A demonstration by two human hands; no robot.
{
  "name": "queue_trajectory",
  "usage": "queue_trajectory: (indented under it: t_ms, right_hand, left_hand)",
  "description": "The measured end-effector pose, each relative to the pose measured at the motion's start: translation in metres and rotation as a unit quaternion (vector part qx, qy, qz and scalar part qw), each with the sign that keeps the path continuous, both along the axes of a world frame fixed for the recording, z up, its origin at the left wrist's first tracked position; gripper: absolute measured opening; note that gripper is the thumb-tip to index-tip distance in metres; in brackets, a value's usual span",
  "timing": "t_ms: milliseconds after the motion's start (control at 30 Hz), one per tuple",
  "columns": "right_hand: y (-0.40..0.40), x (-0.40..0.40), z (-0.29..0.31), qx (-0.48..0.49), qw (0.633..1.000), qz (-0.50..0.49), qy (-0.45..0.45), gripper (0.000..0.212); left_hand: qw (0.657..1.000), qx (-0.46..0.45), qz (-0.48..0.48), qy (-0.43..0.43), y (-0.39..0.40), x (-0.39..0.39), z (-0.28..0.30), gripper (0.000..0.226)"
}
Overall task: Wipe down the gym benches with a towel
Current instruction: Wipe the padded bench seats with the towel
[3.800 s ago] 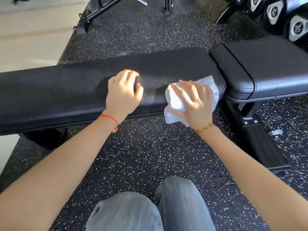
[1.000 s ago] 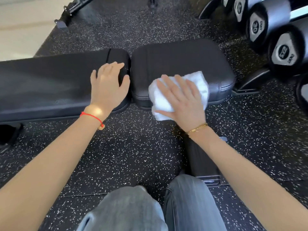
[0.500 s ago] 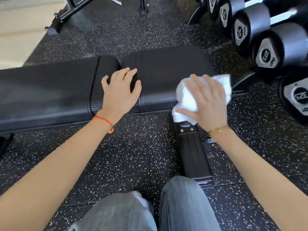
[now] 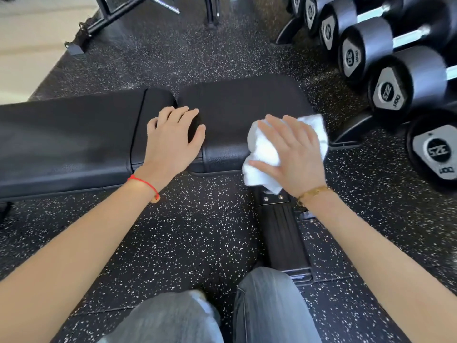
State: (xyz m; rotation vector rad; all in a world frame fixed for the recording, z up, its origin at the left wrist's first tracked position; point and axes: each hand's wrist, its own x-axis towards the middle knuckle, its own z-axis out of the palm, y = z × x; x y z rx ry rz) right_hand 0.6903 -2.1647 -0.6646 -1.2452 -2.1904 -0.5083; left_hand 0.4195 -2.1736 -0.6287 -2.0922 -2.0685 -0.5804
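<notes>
A black padded gym bench runs across the view: a long back pad (image 4: pixel 69 129) on the left and a shorter seat pad (image 4: pixel 237 102) on the right, with a narrow gap between them. My left hand (image 4: pixel 173 139) rests flat over that gap, fingers straight. My right hand (image 4: pixel 291 152) presses a white towel (image 4: pixel 262 154) onto the seat pad's near right corner, fingers spread over it. Part of the towel hangs over the pad's front edge.
A rack of black dumbbells (image 4: pixel 395 90) stands close on the right. The bench's black base foot (image 4: pixel 282 233) reaches toward my knees (image 4: pixel 222 315). Black speckled rubber floor (image 4: pixel 188 238) lies all around; a machine frame (image 4: pixel 108 16) stands at the back left.
My right hand has wiped the towel from the back pad's end across the seat pad to its right corner. My left hand followed onto the gap between the pads. The view shifted right.
</notes>
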Motion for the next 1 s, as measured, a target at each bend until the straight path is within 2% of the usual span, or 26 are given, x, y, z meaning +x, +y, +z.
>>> queue_trajectory:
  t_ms: [100,200,267,400,533,667,767,900,1000]
  right_hand:
    - [0.005,-0.005,0.005,-0.018,0.997,-0.042,0.058,0.072]
    - [0.007,-0.029,0.010,-0.008,0.995,-0.059,0.078,0.064]
    - [0.007,-0.055,0.012,-0.010,0.998,-0.028,0.064,0.061]
    - [-0.001,-0.106,0.011,-0.038,0.998,0.032,0.027,0.070]
    - [-0.001,-0.081,0.005,-0.004,0.998,0.061,0.005,0.072]
    - [0.002,-0.044,-0.003,0.042,0.999,0.026,-0.012,0.075]
    - [0.002,-0.057,-0.009,0.094,0.995,0.026,-0.002,0.075]
    - [-0.005,-0.104,-0.019,0.128,0.987,0.051,-0.077,0.075]
    - [-0.002,-0.089,-0.017,0.143,0.982,0.079,-0.095,0.073]
  left_hand:
    - [0.999,0.033,0.017,-0.010,-0.003,-0.016,0.000,0.046]
    - [0.997,0.067,0.028,-0.008,-0.008,-0.038,-0.002,0.043]
    - [0.997,0.073,0.034,-0.009,-0.011,-0.050,-0.001,0.041]
    - [0.998,0.057,0.036,-0.018,-0.017,-0.070,0.001,0.038]
    - [0.997,0.062,0.035,-0.021,-0.020,-0.078,-0.001,0.043]
    - [0.996,0.077,0.038,-0.027,-0.019,-0.077,-0.005,0.042]
    - [0.995,0.082,0.048,-0.027,-0.019,-0.074,-0.007,0.041]
    - [0.995,0.089,0.048,-0.023,-0.019,-0.074,-0.007,0.041]
    - [0.995,0.088,0.041,-0.024,-0.020,-0.076,-0.007,0.041]
